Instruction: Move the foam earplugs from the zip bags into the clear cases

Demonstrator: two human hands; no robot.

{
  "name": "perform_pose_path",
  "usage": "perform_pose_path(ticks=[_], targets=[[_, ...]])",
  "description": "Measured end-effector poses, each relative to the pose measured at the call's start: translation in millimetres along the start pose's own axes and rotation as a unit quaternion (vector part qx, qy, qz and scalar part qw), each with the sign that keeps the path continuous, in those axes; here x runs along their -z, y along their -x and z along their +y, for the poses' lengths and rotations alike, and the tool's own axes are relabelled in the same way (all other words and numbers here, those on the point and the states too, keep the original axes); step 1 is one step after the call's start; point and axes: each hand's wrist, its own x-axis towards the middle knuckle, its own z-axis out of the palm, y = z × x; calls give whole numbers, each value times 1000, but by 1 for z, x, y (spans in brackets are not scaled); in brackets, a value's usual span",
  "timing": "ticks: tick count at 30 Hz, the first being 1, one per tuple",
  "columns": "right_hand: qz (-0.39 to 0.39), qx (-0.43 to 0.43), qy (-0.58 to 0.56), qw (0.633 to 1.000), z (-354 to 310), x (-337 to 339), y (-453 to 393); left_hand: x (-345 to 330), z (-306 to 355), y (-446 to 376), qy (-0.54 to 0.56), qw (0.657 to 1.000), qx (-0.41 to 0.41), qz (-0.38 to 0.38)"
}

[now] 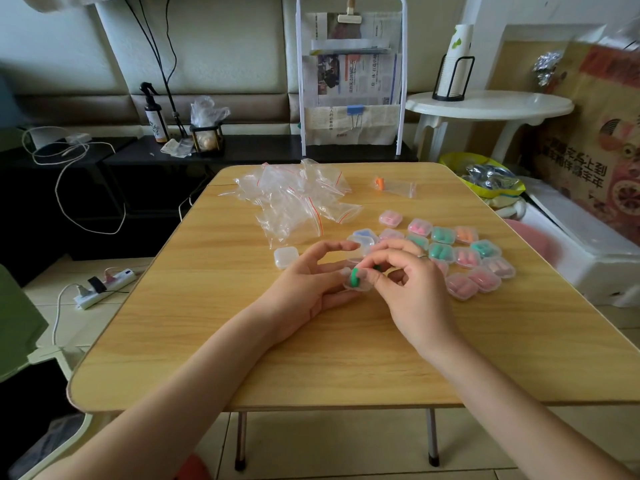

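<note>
Left hand [313, 289]: grip holding open clear case [356, 284] with green earplug [355, 277]. Right hand [412, 282]: grip pinching second green earplug [377, 268]. Filled cases [464, 258], empty zip bags [294, 199] on desk [242, 358].

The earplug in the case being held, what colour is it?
Green: the earplug sits in the clear case, head view.

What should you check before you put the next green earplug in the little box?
1. Clear case held by left hand: ok.
2. First green earplug sits in it: ok.
3. Second green earplug pinched by right hand: ok.
4. Room left inside the case: cannot tell.
5. Empty case waiting on table: ok.
6. Zip bag with orange earplug emptied: not ok.
</note>
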Motion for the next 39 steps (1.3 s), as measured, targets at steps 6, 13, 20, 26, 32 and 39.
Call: perform_pose_path(ticks=[6, 13, 20, 26, 32, 39], targets=[[-5, -31, 5, 1000, 1, 0, 0, -1, 2, 3, -13, 999, 4, -34], [-10, -35, -37, 999, 0, 1, 2, 0, 4, 3, 9, 1000, -3, -17], [-25, -29, -68, 997, -3, 0, 2, -2, 3, 1, 11, 1000, -1, 20], [-17, -38, -112, 993, -5, 1, 1, 0, 4, 0, 47, 999, 12, 18], [-39, -54, -133, 989, -4, 1, 1, 1, 3, -1, 65, 997, 8, 39], [-40, -24, -83, 995, -5, -1, 3, 1, 3, -4, 74, 996, 21, 42]])
